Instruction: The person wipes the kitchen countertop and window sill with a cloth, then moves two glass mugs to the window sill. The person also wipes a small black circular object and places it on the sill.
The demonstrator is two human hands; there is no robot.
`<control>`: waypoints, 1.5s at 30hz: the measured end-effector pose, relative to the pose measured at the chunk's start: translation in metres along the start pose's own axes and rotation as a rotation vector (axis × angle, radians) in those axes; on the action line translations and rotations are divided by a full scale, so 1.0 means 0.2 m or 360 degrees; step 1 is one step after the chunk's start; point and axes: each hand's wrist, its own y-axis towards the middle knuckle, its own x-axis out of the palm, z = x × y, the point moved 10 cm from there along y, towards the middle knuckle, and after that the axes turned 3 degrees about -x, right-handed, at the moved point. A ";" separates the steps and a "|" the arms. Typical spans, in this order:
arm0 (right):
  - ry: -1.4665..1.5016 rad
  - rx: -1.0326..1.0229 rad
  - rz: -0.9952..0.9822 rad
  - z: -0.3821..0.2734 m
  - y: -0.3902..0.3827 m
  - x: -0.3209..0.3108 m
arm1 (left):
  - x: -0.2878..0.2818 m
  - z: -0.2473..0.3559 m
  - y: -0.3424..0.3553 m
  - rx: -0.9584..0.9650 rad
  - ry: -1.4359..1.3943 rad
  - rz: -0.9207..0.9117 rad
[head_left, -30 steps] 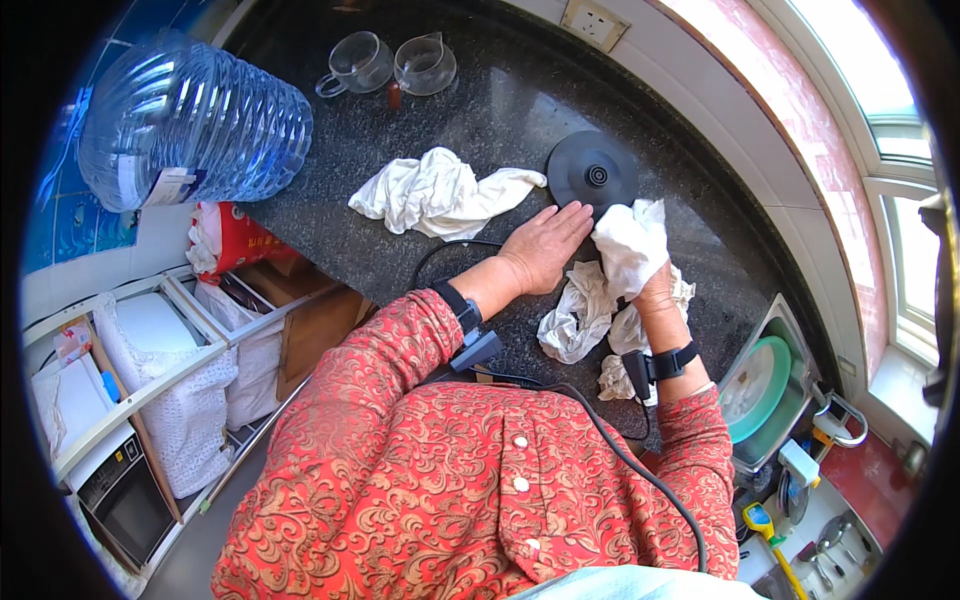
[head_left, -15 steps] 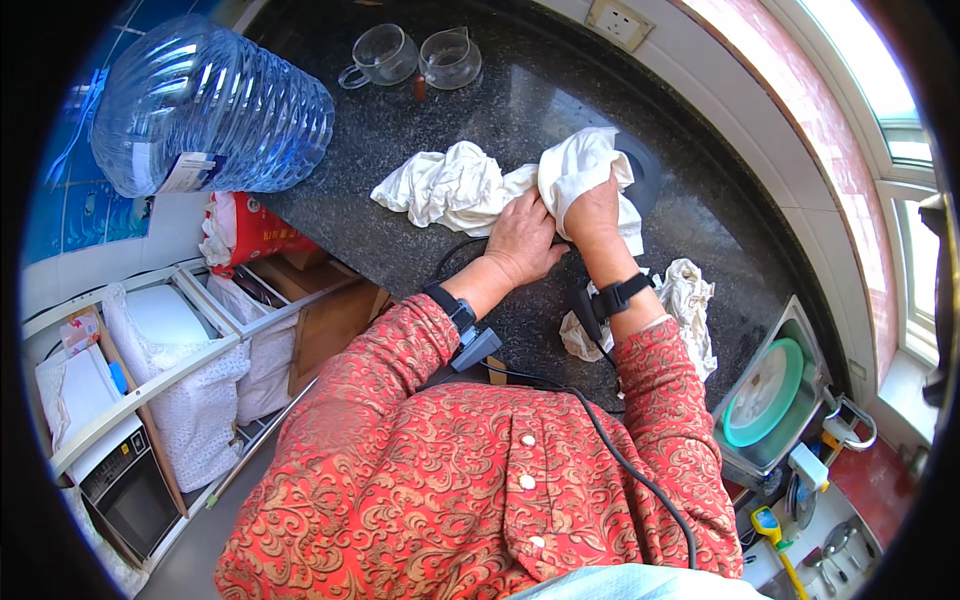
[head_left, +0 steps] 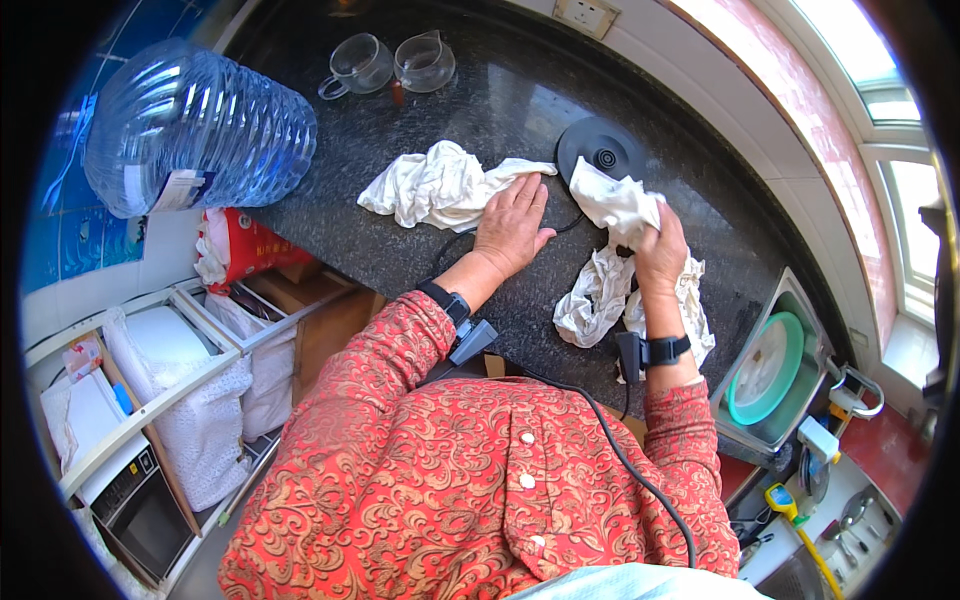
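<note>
- Since half a second ago the right hand [head_left: 658,250] has carried its white cloth [head_left: 615,205] back to the right, off the crumpled pile and down past the round black kettle base [head_left: 600,152]; the left hand [head_left: 512,225] has hardly shifted.
- Right hand: clenched around the upper end of that white cloth, lifted a little off the dark stone counter [head_left: 400,215]. The cloth's free end points up and left, touching or overlapping the rim of the kettle base.
- Just below that hand lies a second rag [head_left: 600,300], loose on the counter, its long axis running roughly top to bottom along the forearm.
- Left hand: flat, fingers spread and unclenched, palm down on the counter, fingertips resting on the right edge of the crumpled white cloth pile [head_left: 440,185]. It grips nothing.
- That pile stretches left from the left hand's fingertips, so the left hand is nearer to it; the right hand is nearer the kettle base.
- Well apart at the back stand two glass cups [head_left: 390,65], with a big water bottle [head_left: 195,125] lying at the left.
</note>
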 end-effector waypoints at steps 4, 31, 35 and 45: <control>-0.0112 -0.0604 -0.0082 -0.46 0.01 0.29 | 0.01 0.00 0.00 0.0004 -0.0008 -0.0012; -0.0166 -0.0611 -0.0162 -0.41 -0.10 0.31 | 0.07 0.07 -0.02 0.0087 0.0139 0.0082; 0.0022 -0.0783 -0.0224 -0.56 0.09 0.43 | 0.10 0.06 -0.02 0.0093 0.0171 0.0044; -0.0581 -0.0399 0.0084 -0.49 0.65 0.70 | 0.11 0.07 -0.03 0.0014 0.0082 -0.0081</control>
